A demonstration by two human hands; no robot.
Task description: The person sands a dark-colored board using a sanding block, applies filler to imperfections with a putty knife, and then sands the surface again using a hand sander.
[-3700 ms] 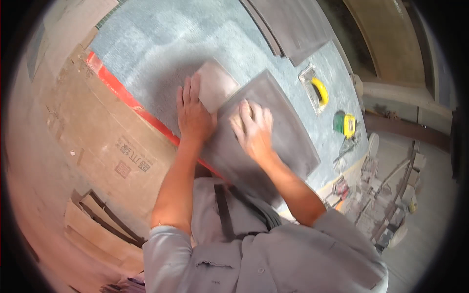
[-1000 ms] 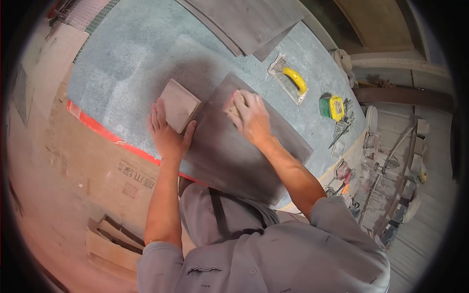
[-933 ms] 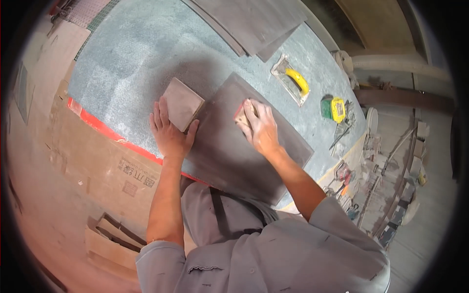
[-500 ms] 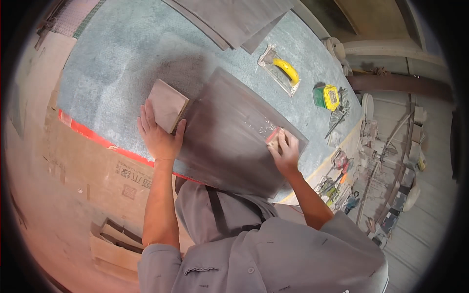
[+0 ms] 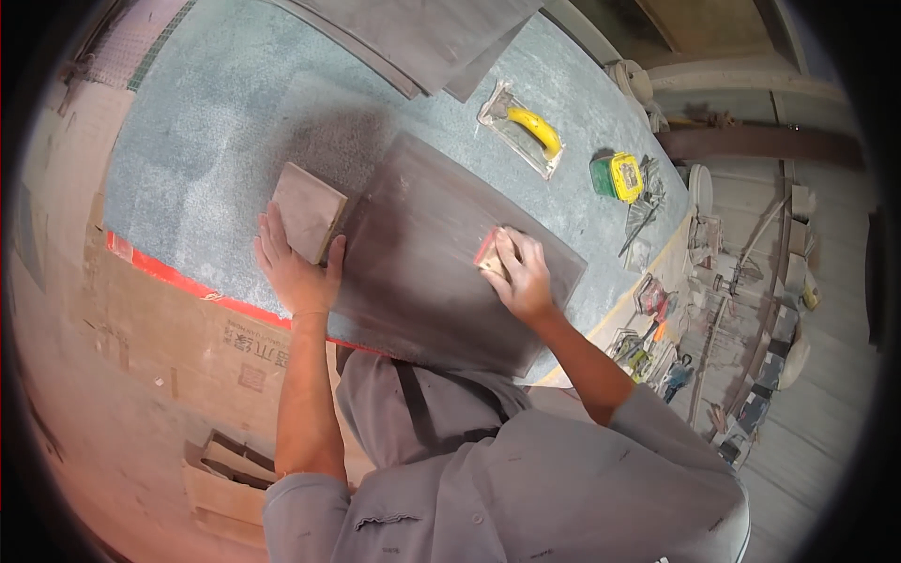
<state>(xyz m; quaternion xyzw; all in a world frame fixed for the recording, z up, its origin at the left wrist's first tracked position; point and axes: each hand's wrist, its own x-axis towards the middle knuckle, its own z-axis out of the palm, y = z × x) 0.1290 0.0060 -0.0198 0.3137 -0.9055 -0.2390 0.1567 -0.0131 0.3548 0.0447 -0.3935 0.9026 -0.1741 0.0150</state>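
Note:
A flat dark grey-brown panel (image 5: 422, 291) lies on a blue-grey textured work surface. My left hand (image 5: 302, 272) grips the near end of a rectangular block (image 5: 310, 211) with a pale brown top, its fingers on the left side and its thumb along the right edge. This block rests beside the panel's left edge. On the right part of the panel, my right hand (image 5: 522, 277) is closed round a small red and tan sanding block (image 5: 490, 251), which is pressed to the surface. Its underside is hidden. Faint pale streaks show on the panel.
Several dark sheets (image 5: 422, 38) are stacked at the far edge. A trowel with a yellow handle (image 5: 535, 129) and a green and yellow tub (image 5: 617, 176) sit at the right. Assorted tools (image 5: 648, 347) lie beyond the right edge. Red tape (image 5: 169, 272) lines the near left edge.
My right hand has slid the sanding block leftward over the panel. White specks seen in front of it no longer show. My left hand keeps its grip; the whole view has shifted slightly.

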